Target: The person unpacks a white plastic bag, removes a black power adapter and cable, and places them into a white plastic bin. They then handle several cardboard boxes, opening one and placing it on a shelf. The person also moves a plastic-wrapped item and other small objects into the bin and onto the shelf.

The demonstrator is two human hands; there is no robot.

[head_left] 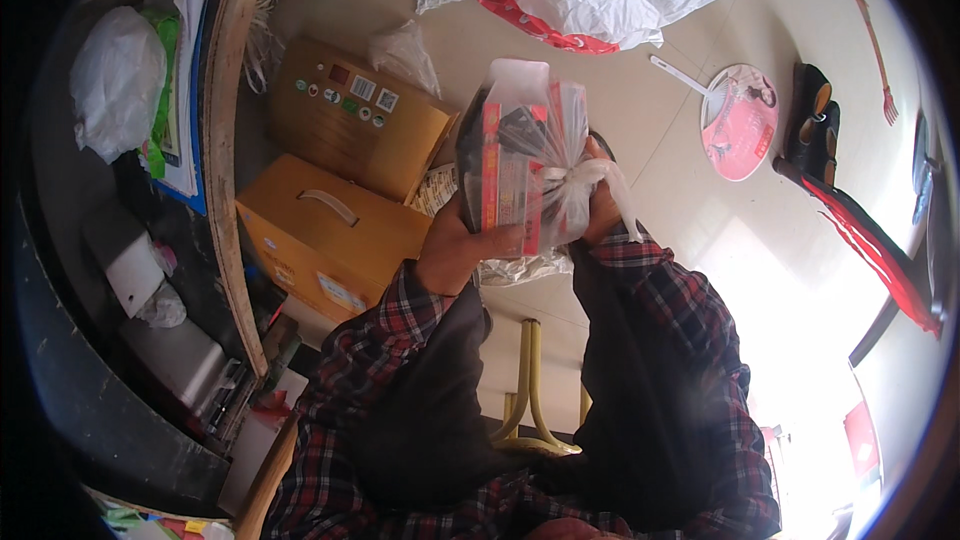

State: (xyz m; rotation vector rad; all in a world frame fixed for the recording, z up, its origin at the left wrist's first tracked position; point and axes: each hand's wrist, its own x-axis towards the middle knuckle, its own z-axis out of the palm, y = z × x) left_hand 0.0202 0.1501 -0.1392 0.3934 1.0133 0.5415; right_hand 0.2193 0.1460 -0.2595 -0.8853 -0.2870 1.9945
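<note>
Between my two hands is a clear plastic bag [510,187], knotted on its right side, with red and white printed packaging inside. My left hand [457,247] grips its lower left edge, the thumb lying across the front. At the right, my right hand [600,199] holds the bag beside the knot, its fingers partly hidden behind the plastic. The bag is held up above the floor, over my knees. Crumpled, shiny wrapping [525,268] shows beneath it.
Two cardboard boxes [337,229] stand left of the bag, near a wooden shelf edge [225,165]. A red and white plastic bag [600,7] lies ahead. A pink hand fan [739,124], black shoes [810,124] and a red and black umbrella [870,255] are at the right.
</note>
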